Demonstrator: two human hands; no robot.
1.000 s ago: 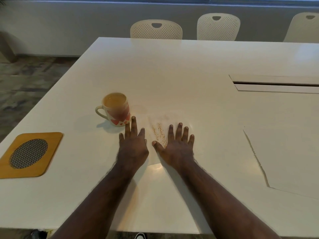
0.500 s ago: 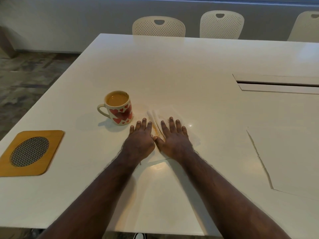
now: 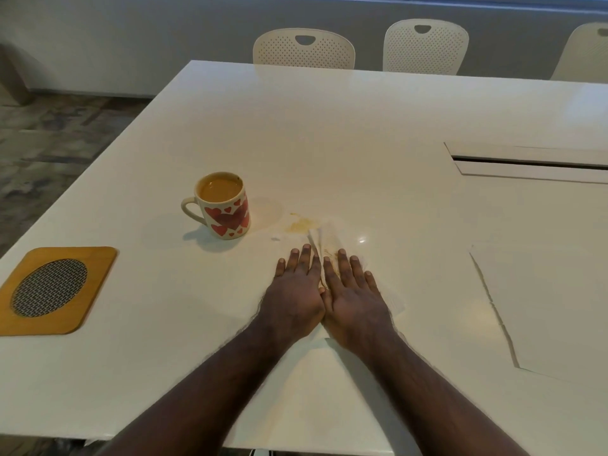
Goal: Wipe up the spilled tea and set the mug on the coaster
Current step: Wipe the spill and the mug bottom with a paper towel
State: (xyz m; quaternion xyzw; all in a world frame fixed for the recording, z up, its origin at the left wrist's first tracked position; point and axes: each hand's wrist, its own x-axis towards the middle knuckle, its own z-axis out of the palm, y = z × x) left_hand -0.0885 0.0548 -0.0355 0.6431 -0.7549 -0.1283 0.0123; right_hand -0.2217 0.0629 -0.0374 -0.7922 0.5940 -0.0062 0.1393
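A cream mug (image 3: 223,209) with red hearts stands upright on the white table (image 3: 362,126), full of milky tea, handle to the left. Right of it lies a small tan tea puddle (image 3: 301,224). A white paper napkin (image 3: 324,241), stained tan, lies bunched just below the puddle. My left hand (image 3: 296,291) and my right hand (image 3: 352,294) press flat on the napkin side by side, thumbs touching, fingers pointing away from me. A wooden coaster (image 3: 52,289) with an oval mesh centre sits at the table's left edge, far from the mug.
Three cream perforated chairs (image 3: 304,49) stand along the table's far side. A cable slot (image 3: 529,162) with a flap is set in the table at the right. An angled seam (image 3: 493,304) runs through the tabletop at the right. The floor drops off at the left.
My hands have slid together and drawn back towards me, bunching the napkin between them. The tea puddle near the mug is now uncovered.
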